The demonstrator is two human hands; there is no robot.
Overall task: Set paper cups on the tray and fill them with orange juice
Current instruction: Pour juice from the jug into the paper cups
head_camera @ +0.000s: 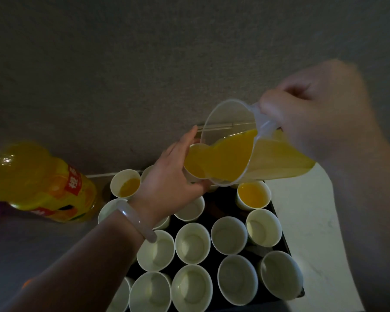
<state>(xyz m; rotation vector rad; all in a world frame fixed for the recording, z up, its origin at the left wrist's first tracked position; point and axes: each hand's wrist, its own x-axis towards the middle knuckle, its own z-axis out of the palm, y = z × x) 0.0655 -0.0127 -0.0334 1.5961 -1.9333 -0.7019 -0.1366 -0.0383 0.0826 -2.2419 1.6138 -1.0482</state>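
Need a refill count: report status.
Right hand grips tilted jug. Left hand holds cup at spout. Two cups filled, front rows empty. Nothing blocking.

The only lettering is on the orange juice bottle at the far left: white Chinese characters on its red label patch, too blurred to read.

About sixteen cups, some half hidden, show on or just over the one tray, two at its far end plainly holding juice, with one jug above that end and one bottle to its left.
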